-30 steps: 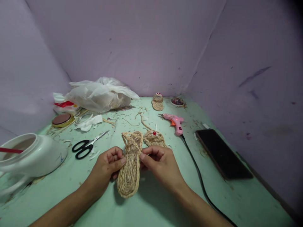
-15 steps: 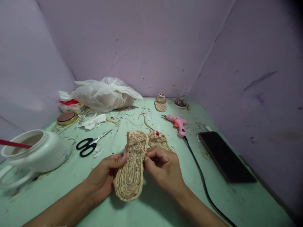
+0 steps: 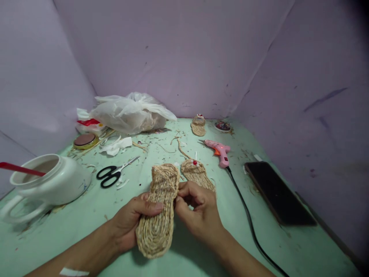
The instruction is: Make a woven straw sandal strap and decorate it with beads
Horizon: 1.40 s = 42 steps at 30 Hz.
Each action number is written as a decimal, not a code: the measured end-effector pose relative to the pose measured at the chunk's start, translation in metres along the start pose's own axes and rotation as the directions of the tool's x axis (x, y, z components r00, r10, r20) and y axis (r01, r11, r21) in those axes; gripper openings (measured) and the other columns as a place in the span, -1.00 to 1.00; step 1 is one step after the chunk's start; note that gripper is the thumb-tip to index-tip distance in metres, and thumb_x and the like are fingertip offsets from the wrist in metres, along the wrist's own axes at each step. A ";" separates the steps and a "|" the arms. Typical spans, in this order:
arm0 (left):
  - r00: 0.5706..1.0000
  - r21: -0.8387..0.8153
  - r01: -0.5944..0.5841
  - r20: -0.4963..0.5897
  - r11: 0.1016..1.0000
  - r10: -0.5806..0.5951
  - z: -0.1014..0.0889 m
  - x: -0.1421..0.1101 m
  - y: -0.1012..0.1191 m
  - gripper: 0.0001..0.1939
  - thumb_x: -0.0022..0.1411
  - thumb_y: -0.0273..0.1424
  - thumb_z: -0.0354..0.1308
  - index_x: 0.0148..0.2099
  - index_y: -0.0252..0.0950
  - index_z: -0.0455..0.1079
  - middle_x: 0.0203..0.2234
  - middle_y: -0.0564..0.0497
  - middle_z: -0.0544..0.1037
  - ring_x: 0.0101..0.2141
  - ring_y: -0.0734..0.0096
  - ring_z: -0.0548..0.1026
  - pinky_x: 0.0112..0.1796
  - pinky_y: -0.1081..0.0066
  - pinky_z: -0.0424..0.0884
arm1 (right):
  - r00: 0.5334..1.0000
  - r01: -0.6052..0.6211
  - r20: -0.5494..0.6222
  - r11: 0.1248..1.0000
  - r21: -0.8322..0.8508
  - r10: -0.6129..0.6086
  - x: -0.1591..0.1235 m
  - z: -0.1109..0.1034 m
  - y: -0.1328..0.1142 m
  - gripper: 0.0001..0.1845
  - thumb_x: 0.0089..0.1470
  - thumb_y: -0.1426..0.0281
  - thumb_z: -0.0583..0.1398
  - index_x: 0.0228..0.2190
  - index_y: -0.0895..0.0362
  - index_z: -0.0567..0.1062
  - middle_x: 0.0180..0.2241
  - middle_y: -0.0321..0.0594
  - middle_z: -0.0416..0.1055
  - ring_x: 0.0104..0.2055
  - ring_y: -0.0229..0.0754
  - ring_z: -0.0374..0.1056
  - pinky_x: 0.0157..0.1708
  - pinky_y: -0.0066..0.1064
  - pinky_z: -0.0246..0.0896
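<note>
A woven straw slipper sole (image 3: 157,231) is held up over the table, sole-shaped with its coiled strands facing me. My left hand (image 3: 135,219) grips its left side, thumb lying across the front and fingers behind. At the right edge, my right hand (image 3: 198,209) pinches with thumb and forefinger against the rim; anything thin between those fingertips is hidden. Just behind lies a second straw slipper (image 3: 198,175) with a red bead and white beads on its strap, partly covered by my right hand. A straw cord (image 3: 182,149) trails above it.
Right: a pink glue gun (image 3: 219,150) with a black cable (image 3: 245,215), and a dark phone (image 3: 279,194). Left: black-handled scissors (image 3: 115,174), a white pot (image 3: 69,179), tape (image 3: 85,141). Back: a plastic bag (image 3: 129,113), a small slipper (image 3: 198,127), a bead dish (image 3: 223,126).
My left thumb has slid further across the sole, which sits slightly lower. My right fingers stay at its right edge. The whole view has shifted a little.
</note>
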State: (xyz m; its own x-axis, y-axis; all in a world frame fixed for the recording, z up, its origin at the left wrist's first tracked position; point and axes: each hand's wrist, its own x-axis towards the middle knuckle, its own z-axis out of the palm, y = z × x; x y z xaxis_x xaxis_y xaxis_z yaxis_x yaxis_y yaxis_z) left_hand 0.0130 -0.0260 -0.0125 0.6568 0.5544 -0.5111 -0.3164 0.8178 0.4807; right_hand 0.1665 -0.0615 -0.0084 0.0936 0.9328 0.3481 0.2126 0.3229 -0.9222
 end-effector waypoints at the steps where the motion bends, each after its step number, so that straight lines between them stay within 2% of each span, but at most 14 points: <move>1: 1.000 -0.003 -0.004 0.000 1.000 0.004 0.000 0.000 0.000 -0.70 -0.31 -0.55 0.39 -0.38 -0.46 0.53 -0.58 -0.09 0.59 -0.57 0.36 0.54 -0.46 0.45 0.50 | 0.999 -0.041 0.006 0.999 0.025 0.041 0.000 0.000 -0.001 -0.85 -0.14 0.51 0.08 -0.65 0.11 0.24 -0.63 -0.31 0.29 -0.59 -0.32 0.17 -0.63 -0.50 0.06; 5: 1.000 -0.027 -0.013 0.011 1.000 0.013 0.002 -0.002 -0.002 -0.70 -0.31 -0.58 0.39 -0.38 -0.46 0.54 -0.59 -0.09 0.59 -0.58 0.37 0.54 -0.49 0.48 0.50 | 0.989 -0.145 0.007 0.981 0.132 0.145 -0.001 0.002 -0.004 -0.83 -0.20 0.50 0.07 -0.68 0.08 0.17 -0.68 -0.39 0.19 -0.61 -0.33 0.12 -0.62 -0.49 0.03; 10: 0.998 -0.034 -0.024 0.059 0.999 0.026 0.002 -0.004 -0.003 -0.64 -0.29 -0.56 0.38 -0.31 -0.44 0.54 -0.53 -0.10 0.61 -0.55 0.34 0.55 -0.45 0.46 0.50 | 0.969 -0.244 0.038 0.911 0.333 0.246 0.001 0.002 -0.005 -0.87 -0.24 0.49 0.09 -0.68 0.08 0.21 -0.64 -0.36 0.30 -0.59 -0.31 0.23 -0.57 -0.47 0.15; 15: 0.993 0.010 -0.103 0.061 0.995 0.103 0.012 -0.006 0.001 -0.69 -0.25 -0.56 0.37 -0.32 -0.44 0.55 -0.57 -0.07 0.60 -0.59 0.41 0.52 -0.51 0.53 0.45 | 0.942 -0.335 0.111 0.893 0.299 0.316 0.000 -0.002 -0.002 -0.98 -0.25 0.48 0.15 -0.59 0.14 0.39 -0.65 -0.33 0.38 -0.60 -0.30 0.28 -0.56 -0.47 0.18; 19: 0.988 -0.001 -0.152 0.022 0.988 0.152 0.017 -0.006 0.004 -0.71 -0.27 -0.58 0.36 -0.35 -0.41 0.55 -0.63 -0.04 0.58 -0.60 0.41 0.52 -0.53 0.53 0.42 | 0.902 -0.428 0.093 0.846 0.319 0.421 -0.001 -0.003 0.002 -0.78 -0.18 0.38 0.11 -0.46 0.20 0.50 -0.68 -0.25 0.44 -0.62 -0.21 0.37 -0.54 -0.40 0.28; 23: 0.981 0.040 -0.180 -0.070 0.983 0.182 0.011 -0.004 0.003 -0.76 -0.28 -0.55 0.37 -0.42 -0.41 0.53 -0.61 -0.06 0.58 -0.59 0.37 0.52 -0.50 0.46 0.45 | 0.827 -0.528 -0.020 0.789 0.313 0.562 0.001 -0.001 0.000 -0.68 -0.20 0.39 0.17 -0.32 0.27 0.51 -0.49 -0.13 0.52 -0.67 -0.25 0.36 -0.69 -0.47 0.24; 25: 0.981 0.050 -0.181 -0.065 0.982 0.184 0.008 -0.003 0.003 -0.77 -0.26 -0.55 0.37 -0.41 -0.42 0.53 -0.62 -0.06 0.57 -0.60 0.37 0.51 -0.50 0.46 0.45 | 0.820 -0.528 -0.053 0.787 0.318 0.571 0.003 -0.001 -0.002 -0.68 -0.19 0.38 0.22 -0.31 0.27 0.51 -0.48 -0.14 0.51 -0.69 -0.29 0.33 -0.72 -0.50 0.23; 29: 0.985 0.020 -0.170 -0.006 0.985 0.170 0.009 -0.002 0.001 -0.73 -0.20 -0.58 0.32 -0.32 -0.41 0.53 -0.54 -0.10 0.60 -0.50 0.31 0.55 -0.42 0.42 0.46 | 0.863 -0.481 0.052 0.788 0.385 0.502 0.004 -0.001 -0.007 -0.70 -0.19 0.29 0.30 -0.37 0.23 0.57 -0.59 -0.20 0.48 -0.64 -0.26 0.35 -0.69 -0.47 0.28; 36: 0.981 0.086 -0.164 0.121 0.983 0.153 0.010 -0.001 0.000 -0.70 -0.12 -0.55 0.24 -0.24 -0.49 0.51 -0.47 -0.22 0.59 -0.43 0.24 0.55 -0.40 0.41 0.44 | 0.799 -0.566 0.108 0.677 0.470 0.592 0.008 0.000 -0.004 -0.59 -0.36 0.22 0.41 -0.43 0.26 0.59 -0.74 -0.28 0.38 -0.73 -0.30 0.27 -0.70 -0.41 0.28; 39: 0.985 0.077 -0.151 0.091 0.986 0.144 0.008 0.000 -0.002 -0.73 -0.18 -0.55 0.25 -0.30 -0.47 0.52 -0.54 -0.17 0.58 -0.50 0.28 0.54 -0.42 0.40 0.44 | 0.784 -0.575 0.071 0.677 0.459 0.617 0.009 0.001 -0.004 -0.59 -0.46 0.24 0.44 -0.50 0.24 0.58 -0.72 -0.30 0.39 -0.76 -0.34 0.23 -0.74 -0.44 0.25; 42: 0.984 0.071 -0.179 0.023 0.981 0.178 0.006 0.002 -0.004 -0.77 -0.24 -0.58 0.27 -0.39 -0.45 0.51 -0.55 -0.13 0.57 -0.53 0.31 0.53 -0.42 0.38 0.45 | 0.790 -0.567 0.021 0.717 0.405 0.613 0.009 0.002 -0.006 -0.64 -0.48 0.27 0.43 -0.56 0.24 0.57 -0.65 -0.24 0.45 -0.76 -0.36 0.21 -0.76 -0.46 0.24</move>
State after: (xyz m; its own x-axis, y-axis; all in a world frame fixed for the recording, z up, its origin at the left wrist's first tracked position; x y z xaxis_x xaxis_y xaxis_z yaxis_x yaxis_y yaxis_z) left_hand 0.0192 -0.0290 -0.0112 0.6055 0.6873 -0.4013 -0.3793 0.6925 0.6137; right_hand 0.1637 -0.0551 -0.0003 0.1834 0.9382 -0.2936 -0.2944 -0.2326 -0.9270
